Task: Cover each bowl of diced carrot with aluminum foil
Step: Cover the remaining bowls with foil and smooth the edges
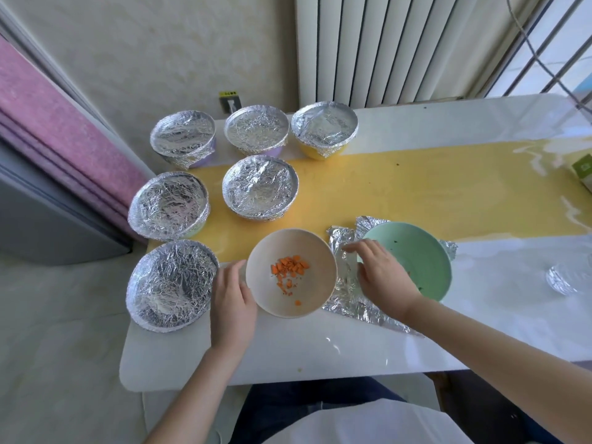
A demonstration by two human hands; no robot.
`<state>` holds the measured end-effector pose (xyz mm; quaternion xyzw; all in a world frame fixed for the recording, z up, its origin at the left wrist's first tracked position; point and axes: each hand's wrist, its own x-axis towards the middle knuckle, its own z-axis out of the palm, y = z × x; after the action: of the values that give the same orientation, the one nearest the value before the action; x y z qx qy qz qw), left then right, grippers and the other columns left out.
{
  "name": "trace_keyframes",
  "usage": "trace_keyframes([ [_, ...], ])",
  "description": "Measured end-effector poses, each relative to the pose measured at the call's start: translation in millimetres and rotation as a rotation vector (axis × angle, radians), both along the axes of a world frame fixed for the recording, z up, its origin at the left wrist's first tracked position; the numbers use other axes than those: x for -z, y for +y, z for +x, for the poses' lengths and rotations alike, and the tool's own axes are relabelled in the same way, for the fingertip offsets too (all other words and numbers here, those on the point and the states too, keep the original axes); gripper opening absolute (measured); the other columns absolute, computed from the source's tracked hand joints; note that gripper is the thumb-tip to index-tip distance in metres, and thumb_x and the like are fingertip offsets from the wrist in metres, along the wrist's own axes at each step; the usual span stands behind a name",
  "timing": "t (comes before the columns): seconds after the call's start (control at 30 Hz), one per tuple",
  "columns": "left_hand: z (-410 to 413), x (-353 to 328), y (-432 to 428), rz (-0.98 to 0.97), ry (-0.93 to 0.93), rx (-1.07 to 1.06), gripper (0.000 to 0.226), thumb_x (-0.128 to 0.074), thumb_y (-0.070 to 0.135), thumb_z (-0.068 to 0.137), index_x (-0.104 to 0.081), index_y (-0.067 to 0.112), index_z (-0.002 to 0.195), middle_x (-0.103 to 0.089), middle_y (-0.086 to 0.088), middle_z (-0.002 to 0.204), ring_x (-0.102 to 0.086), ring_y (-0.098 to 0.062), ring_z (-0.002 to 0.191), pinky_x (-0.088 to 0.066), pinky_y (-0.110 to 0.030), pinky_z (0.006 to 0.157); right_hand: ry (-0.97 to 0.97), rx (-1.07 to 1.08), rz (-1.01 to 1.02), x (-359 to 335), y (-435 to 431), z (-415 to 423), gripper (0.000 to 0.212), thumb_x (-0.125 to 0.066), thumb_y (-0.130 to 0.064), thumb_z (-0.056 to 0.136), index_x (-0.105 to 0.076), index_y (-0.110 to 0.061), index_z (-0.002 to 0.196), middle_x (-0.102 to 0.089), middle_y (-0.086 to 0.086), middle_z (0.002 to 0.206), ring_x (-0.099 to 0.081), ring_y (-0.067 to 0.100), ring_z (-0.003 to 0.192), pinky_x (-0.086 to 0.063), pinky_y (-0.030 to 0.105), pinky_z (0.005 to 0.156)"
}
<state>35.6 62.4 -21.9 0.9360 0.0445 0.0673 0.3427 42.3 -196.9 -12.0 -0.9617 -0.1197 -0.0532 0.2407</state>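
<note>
Carrot bowl (pixel 315 251) sits at the worktop's (pixel 320 347) front edge, last 1 to cover I reckon. Left hand (pixel 234 299) fingers clamp its rim; right hand (pixel 384 277) fingers lie apart on the foil sheet (pixel 347 290), which probably needs pulling free from under the green bowl (pixel 416 251) next.

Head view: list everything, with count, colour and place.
foil-covered bowls: six, silver, left half of table
beige bowl: one, near centre, uncovered
diced carrot: small heap, orange, in beige bowl
green bowl: one, mint, right of beige bowl, on foil sheet
foil sheet: one, silver, under green bowl
table: one, white with yellow strip
radiator: one, white, behind table
left hand: grips beige bowl's left rim
right hand: fingertips on foil sheet
</note>
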Motion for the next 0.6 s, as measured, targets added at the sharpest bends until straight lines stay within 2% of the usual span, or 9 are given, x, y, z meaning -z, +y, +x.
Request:
trace_keyframes([
  [0.07,3,-11,-14,0.068,-0.117,0.064,0.037,-0.050,-0.007,0.086,-0.055,0.008,0.119,-0.053,-0.006,0.116,-0.046,-0.021,0.110,-0.039,-0.038,0.092,-0.039,0.180,-0.068,3,-17,4,0.047,-0.058,0.011,0.069,-0.055,-0.002,0.114,-0.059,0.016,0.107,-0.056,0.037,0.100,-0.040,0.037,0.089],
  [0.17,17,-17,-43,0.099,-0.165,0.233,0.035,-0.049,-0.001,0.086,-0.056,0.009,0.119,-0.056,-0.008,0.120,-0.048,-0.025,0.115,-0.040,-0.042,0.096,0.056,0.465,-0.117,7,-44,5,0.055,-0.056,0.006,0.073,-0.045,0.002,0.127,-0.047,0.022,0.129,-0.041,0.041,0.124,-0.031,0.049,0.105],
  [0.23,29,-19,-66,0.128,-0.145,0.346,0.038,-0.049,0.002,0.087,-0.054,0.008,0.123,-0.052,-0.010,0.128,-0.045,-0.028,0.122,-0.035,-0.044,0.104,0.174,0.631,-0.094,9,-61,3,0.061,-0.052,0.002,0.077,-0.036,0.000,0.136,-0.035,0.021,0.141,-0.028,0.040,0.133,-0.021,0.049,0.110],
  [0.27,35,-20,-78,0.144,-0.110,0.384,0.039,-0.049,0.003,0.089,-0.051,0.009,0.127,-0.048,-0.011,0.134,-0.040,-0.030,0.128,-0.029,-0.045,0.109,0.228,0.693,-0.077,9,-67,2,0.061,-0.050,0.000,0.080,-0.032,-0.001,0.139,-0.030,0.020,0.144,-0.027,0.039,0.133,-0.022,0.047,0.110],
  [0.37,55,-22,-110,0.191,0.000,0.502,0.043,-0.042,0.011,0.096,-0.039,0.011,0.139,-0.038,-0.008,0.144,-0.025,-0.026,0.137,-0.012,-0.039,0.116,0.354,0.823,-0.006,8,-82,-5,0.053,-0.043,-0.005,0.088,-0.029,-0.005,0.139,-0.032,0.014,0.142,-0.039,0.037,0.125,-0.036,0.045,0.093],
  [0.47,77,-15,-133,0.271,0.101,0.601,0.043,-0.040,0.014,0.097,-0.035,0.011,0.140,-0.043,-0.007,0.141,-0.025,-0.025,0.136,-0.011,-0.035,0.114,0.497,0.882,0.015,9,-91,-9,0.035,-0.036,-0.013,0.095,-0.039,-0.008,0.130,-0.047,0.013,0.129,-0.053,0.034,0.105,-0.037,0.039,0.077],
  [0.6,102,0,-150,0.464,0.285,0.705,0.040,-0.038,0.009,0.097,-0.040,0.012,0.137,-0.053,-0.007,0.130,-0.032,-0.028,0.129,-0.017,-0.040,0.111,0.551,0.895,-0.030,16,-99,-15,0.026,-0.030,-0.011,0.097,-0.047,-0.007,0.117,-0.062,0.017,0.103,-0.051,0.029,0.080,-0.039,0.034,0.068],
])
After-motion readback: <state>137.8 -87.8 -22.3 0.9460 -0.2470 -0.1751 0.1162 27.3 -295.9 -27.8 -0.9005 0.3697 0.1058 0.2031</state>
